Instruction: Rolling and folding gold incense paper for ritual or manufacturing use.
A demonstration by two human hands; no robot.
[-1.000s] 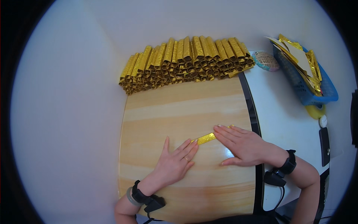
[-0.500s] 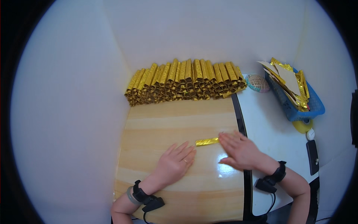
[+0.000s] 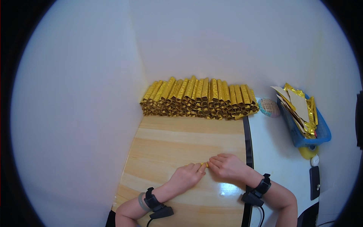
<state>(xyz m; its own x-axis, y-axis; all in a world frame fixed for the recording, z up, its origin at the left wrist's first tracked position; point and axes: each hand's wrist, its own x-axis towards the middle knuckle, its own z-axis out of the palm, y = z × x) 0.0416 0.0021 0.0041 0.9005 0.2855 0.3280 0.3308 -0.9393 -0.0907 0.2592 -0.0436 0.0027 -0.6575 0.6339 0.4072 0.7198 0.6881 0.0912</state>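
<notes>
Behind hands (image 3: 207, 171), stacked gold rolls (image 3: 198, 99), blue basket (image 3: 308, 130) right

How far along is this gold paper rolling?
Done: a big stack of rolled gold foil tubes against the wall. In hand: the left hand and right hand press a small gold foil piece on the wooden board. Left: loose gold sheets in the blue plastic basket.
</notes>
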